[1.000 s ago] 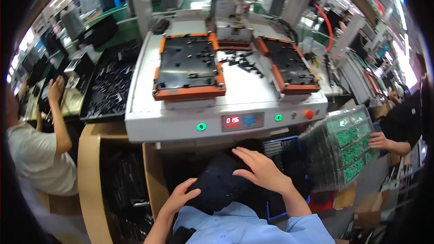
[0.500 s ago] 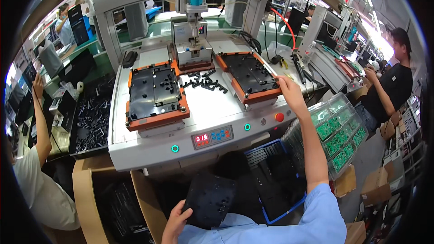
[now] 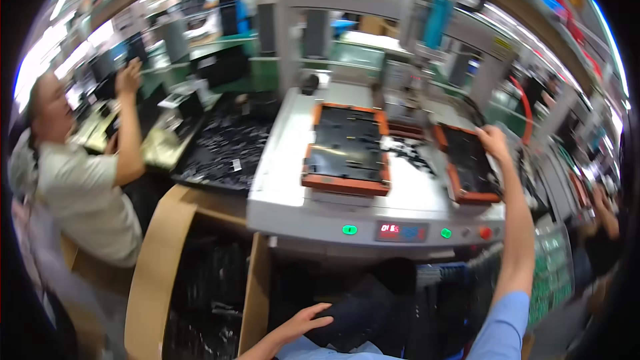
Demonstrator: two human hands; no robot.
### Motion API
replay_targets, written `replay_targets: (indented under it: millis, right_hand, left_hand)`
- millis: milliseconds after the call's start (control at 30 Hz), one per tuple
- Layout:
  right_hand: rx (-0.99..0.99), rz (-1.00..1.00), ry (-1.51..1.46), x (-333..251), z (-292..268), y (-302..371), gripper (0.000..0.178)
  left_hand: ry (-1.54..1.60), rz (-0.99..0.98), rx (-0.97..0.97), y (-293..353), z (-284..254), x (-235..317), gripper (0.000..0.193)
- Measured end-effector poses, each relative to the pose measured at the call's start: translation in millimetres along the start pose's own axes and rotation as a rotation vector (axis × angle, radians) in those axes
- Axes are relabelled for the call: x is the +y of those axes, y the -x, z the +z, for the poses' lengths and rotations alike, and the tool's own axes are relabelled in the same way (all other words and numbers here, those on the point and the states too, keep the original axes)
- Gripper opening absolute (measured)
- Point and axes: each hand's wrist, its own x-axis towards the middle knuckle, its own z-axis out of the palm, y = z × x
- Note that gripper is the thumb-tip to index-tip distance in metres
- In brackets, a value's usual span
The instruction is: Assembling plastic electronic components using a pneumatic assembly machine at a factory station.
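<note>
My left hand [image 3: 300,325] is low in front of me, thumb and fingers at the near-left side of a dark plastic panel [image 3: 360,310], which it seems to hold in shadow above my lap. My right hand [image 3: 493,141] reaches to the far right corner of the right orange fixture [image 3: 477,197], fingers bent at the edge of the black panel [image 3: 467,157] lying in it; blur hides what they pinch. In the left orange fixture [image 3: 347,185] lies another black panel [image 3: 347,140]. Small loose black parts [image 3: 410,152] are scattered between the fixtures.
The machine's tool head [image 3: 417,70] stands behind the fixtures. A control panel [image 3: 400,231] and a red button [image 3: 485,233] line the front. At left are a tray of black parts [image 3: 227,140], a cardboard box [image 3: 157,280] and a co-worker [image 3: 87,173]; green boards [image 3: 553,280] sit at right.
The whole view has swung left, so the bench appears farther right and is blurred. My right hand has moved from the right fixture's right side to its far corner. My left hand stays by the held panel.
</note>
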Motion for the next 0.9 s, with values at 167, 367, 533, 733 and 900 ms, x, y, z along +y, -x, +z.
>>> replay_targets:
  millis: [167, 367, 533, 733, 900]
  right_hand:
    - [0.115, -0.127, 0.007, -7, 7, 10, 0.030]
    - [0.084, -0.015, 0.050, 2, -12, 22, 0.026]
    - [0.184, 0.068, 0.113, -56, -3, 22, 0.029]
    - [0.139, -0.213, -0.073, -161, -5, 27, 0.029]
    - [0.017, -0.326, -0.092, -144, 15, 16, 0.029]
  left_hand:
    - [0.097, -0.009, -0.020, 10, 6, -9, 0.050]
    - [0.037, -0.014, -0.057, -2, 6, -11, 0.048]
    - [0.001, 0.005, -0.050, -3, -6, -6, 0.046]
    - [0.074, -0.050, 0.088, 3, -12, -21, 0.045]
    - [0.087, 0.130, -0.008, 2, -4, -15, 0.041]
